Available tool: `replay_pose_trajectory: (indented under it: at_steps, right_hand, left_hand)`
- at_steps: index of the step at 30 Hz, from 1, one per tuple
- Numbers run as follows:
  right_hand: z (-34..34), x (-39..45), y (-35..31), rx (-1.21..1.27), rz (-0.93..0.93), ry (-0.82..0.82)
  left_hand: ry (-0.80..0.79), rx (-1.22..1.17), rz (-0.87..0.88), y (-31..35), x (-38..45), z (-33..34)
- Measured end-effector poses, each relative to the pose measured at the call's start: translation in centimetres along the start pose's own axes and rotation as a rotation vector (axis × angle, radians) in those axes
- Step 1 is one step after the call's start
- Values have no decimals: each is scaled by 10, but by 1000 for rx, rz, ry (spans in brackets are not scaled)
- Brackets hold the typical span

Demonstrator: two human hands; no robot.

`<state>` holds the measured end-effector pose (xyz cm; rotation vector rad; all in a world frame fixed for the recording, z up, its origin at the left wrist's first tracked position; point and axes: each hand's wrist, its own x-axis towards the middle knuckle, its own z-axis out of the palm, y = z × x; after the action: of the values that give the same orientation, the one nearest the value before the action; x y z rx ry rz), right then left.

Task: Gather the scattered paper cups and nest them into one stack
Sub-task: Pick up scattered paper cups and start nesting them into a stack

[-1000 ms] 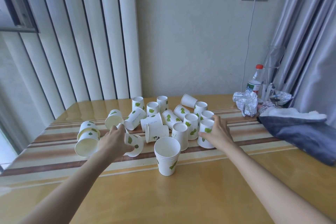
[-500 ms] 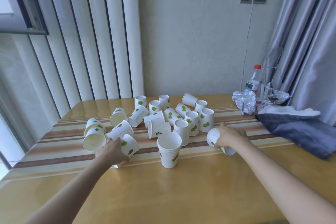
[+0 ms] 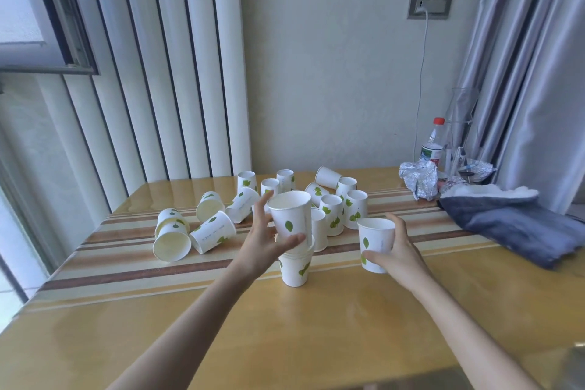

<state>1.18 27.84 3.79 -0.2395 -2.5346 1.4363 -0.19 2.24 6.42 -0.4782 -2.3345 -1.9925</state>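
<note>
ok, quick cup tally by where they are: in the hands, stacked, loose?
Held cups: 2, one each in the left hand and the right hand
Nested stack: 1, cup count inside unclear
Loose cups on the table: 14 in view; more may hide behind the left hand
Total: 16 single cups plus 1 stack

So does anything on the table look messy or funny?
Yes. Several cups lie tipped on their sides: three at the left, one at the back. A crumpled foil sits far right. Each hand holds an upright cup, left, right. Nothing looks spilled.
</note>
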Motion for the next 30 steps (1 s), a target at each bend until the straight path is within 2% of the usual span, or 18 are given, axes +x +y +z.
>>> replay_pose_trajectory:
  at_steps: [9, 15, 21, 25, 30]
  right_hand:
    - [4, -11, 2, 97, -79, 19]
    - [9, -10, 8, 107, -87, 42]
    - [14, -7, 15, 106, -90, 45]
    - [19, -7, 17, 108, -103, 44]
    - [27, -12, 3, 154, -135, 54]
  left_hand:
    - [75, -55, -10, -16, 8, 13]
    - [32, 18, -63, -25, 3, 17]
    - [62, 248, -4, -44, -1, 15]
    - [19, 356, 2, -50, -3, 14]
    - [-15, 331, -6, -53, -7, 12]
